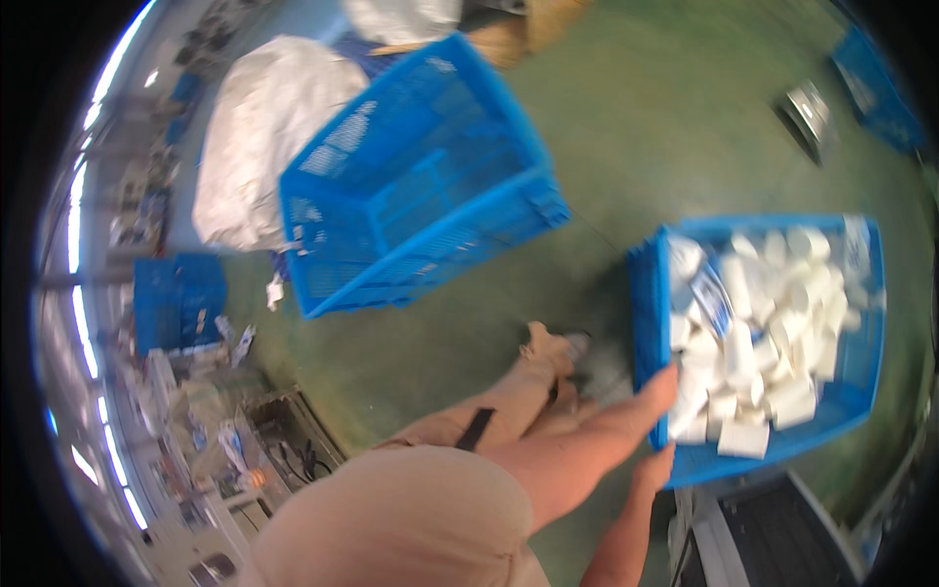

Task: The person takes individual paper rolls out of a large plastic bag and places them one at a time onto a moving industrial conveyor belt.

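Observation:
A blue plastic crate point(650, 313) on the right holds many white cylindrical pieces point(738, 352), heaped loosely, with a blue-and-white packet point(712, 298) among them. My left hand point(663, 393) grips the crate's near rim at its side, the fingertips hooked over the edge. Lower down, at the crate's near corner, my right hand point(653, 468) also holds the rim; its fingers are partly hidden. Motion blur softens the details of the pieces.
A large bare blue crate point(421, 196) stands upper left, beside a stuffed white sack point(274, 137). Below my right side is a dark grey machine or cart point(782, 533). A metal object point(810, 112) and another blue crate point(875, 93) lie far right. Cluttered benches point(196, 411) line the left.

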Tool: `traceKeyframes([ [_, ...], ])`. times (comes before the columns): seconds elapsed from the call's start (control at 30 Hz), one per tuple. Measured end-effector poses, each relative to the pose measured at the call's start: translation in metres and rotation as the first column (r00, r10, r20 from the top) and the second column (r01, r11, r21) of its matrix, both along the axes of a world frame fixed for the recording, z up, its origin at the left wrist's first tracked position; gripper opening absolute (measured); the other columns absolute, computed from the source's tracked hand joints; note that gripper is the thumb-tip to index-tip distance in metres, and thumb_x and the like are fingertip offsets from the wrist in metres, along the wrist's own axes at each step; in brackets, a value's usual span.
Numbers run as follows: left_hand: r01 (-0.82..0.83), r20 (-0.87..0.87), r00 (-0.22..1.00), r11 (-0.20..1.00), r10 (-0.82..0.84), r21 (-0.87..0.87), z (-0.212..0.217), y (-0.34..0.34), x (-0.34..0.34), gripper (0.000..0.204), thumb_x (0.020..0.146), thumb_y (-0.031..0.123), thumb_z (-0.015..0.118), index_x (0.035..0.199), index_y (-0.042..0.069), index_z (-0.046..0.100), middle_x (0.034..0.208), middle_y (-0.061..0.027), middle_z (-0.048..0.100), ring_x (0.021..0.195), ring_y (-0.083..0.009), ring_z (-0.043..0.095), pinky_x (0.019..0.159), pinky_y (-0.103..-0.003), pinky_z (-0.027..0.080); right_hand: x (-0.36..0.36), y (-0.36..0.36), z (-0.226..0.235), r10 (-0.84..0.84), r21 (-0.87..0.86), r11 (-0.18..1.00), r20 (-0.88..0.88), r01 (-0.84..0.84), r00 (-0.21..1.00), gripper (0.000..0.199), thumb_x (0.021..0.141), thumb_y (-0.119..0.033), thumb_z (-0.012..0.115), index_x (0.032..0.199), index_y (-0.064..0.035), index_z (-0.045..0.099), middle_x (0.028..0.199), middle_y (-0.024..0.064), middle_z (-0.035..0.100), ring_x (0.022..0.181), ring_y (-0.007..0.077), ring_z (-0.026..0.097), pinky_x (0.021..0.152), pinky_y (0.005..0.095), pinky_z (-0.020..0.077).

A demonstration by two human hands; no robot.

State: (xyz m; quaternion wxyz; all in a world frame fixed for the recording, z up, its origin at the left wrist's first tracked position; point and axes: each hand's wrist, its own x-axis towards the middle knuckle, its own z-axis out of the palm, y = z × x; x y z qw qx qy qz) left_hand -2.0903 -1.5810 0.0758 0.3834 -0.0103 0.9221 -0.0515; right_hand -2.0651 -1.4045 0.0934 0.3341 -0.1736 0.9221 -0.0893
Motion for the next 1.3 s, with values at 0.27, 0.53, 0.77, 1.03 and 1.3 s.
traceKeyframes([
  [0.27,-0.076,-0.022,0.997,0.994,0.074,-0.084,0.008,0.018,0.05,0.033,0.083,0.026,0.052,0.111,0.013,0.063,0.119,-0.0042,0.057,0.113,-0.0279,0.046,0.099,-0.05,0.02,0.023,0.015,0.002,0.192,0.056,0.979,0.036,-0.194,0.981,0.044,0.084,-0.012,0.041,0.127,0.0005,0.038,0.114,0.0233,0.052,0.101,0.0396,0.052,0.081,0.0443,0.0433],
  [0.53,-0.135,-0.004,0.991,0.991,0.135,-0.008,0.04,0.049,0.098,0.034,0.082,0.024,0.05,0.113,0.014,0.06,0.12,-0.007,0.054,0.117,-0.0279,0.043,0.101,-0.051,0.02,0.051,0.055,0.04,0.328,0.086,0.941,0.028,-0.329,0.944,0.053,0.083,-0.012,0.047,0.132,0.001,0.032,0.118,0.0232,0.051,0.106,0.0388,0.05,0.086,0.0435,0.0414],
  [0.77,-0.204,-0.071,0.977,0.979,0.203,-0.006,0.08,0.065,0.164,0.034,0.082,0.023,0.05,0.113,0.013,0.06,0.12,-0.0076,0.054,0.117,-0.0279,0.043,0.101,-0.05,0.02,0.095,0.065,0.062,0.332,0.118,0.931,0.119,-0.346,0.936,0.072,0.079,-0.04,0.058,0.131,0.0026,0.031,0.123,0.0235,0.048,0.111,0.0383,0.048,0.088,0.0422,0.0412],
  [1.03,-0.286,-0.146,0.948,0.958,0.282,-0.011,0.109,0.105,0.219,0.034,0.082,0.023,0.05,0.112,0.012,0.059,0.119,-0.0083,0.054,0.116,-0.0278,0.044,0.101,-0.05,0.02,0.145,0.09,0.111,0.38,0.07,0.919,0.111,-0.388,0.918,0.069,0.081,-0.047,0.052,0.128,0.0001,0.034,0.118,0.0234,0.051,0.108,0.0394,0.049,0.086,0.0433,0.0414],
  [1.3,-0.326,-0.304,0.898,0.945,0.318,0.024,0.152,0.13,0.326,0.034,0.081,0.022,0.049,0.112,0.012,0.059,0.119,-0.0089,0.054,0.115,-0.0277,0.044,0.101,-0.05,0.02,0.208,0.137,0.148,0.411,0.068,0.905,0.113,-0.42,0.905,0.06,0.079,-0.045,0.054,0.118,-0.0024,0.037,0.11,0.0239,0.055,0.102,0.042,0.052,0.08,0.0457,0.0424],
])
